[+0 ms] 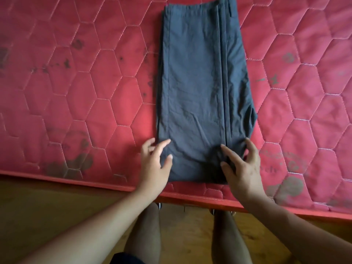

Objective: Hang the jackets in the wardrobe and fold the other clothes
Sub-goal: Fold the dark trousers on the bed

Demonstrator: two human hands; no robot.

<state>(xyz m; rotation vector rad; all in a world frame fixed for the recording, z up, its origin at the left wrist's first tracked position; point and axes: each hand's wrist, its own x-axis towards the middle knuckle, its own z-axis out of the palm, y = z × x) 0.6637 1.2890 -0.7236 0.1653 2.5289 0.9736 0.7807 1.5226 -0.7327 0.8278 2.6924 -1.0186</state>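
1. Trousers [198, 88], dark blue-grey, are the garment being worked. The fingers [163, 144] of the left hand [155, 164] are spread and nearly straight, with their tips on the cloth at the near left corner, and they grip nothing.
2. The right hand [243, 168] sits at the near right corner with its fingers spread and only lightly bent, tips on the stacked edges of cloth. I see no pinch, though I cannot tell whether a fingertip has slipped under the edge.
3. The trousers lie flat on a red quilted mattress [76, 92], folded lengthwise into one long, narrow strip. The near end is just inside the mattress edge. The far end, with what looks like a waistband and belt loop, runs to the top of the view.
4. Further out, the mattress is stained in patches. A wooden floor [47, 216] shows below its edge, and the person's legs [144, 235] stand close against it.
5. The lengthwise fold looks finished and the cloth is fairly smooth. The crosswise folds are still to do, probably by bringing the near end up toward the waistband. No jacket, wardrobe or other clothing is in view, so how far the rest of the job has got cannot be told.
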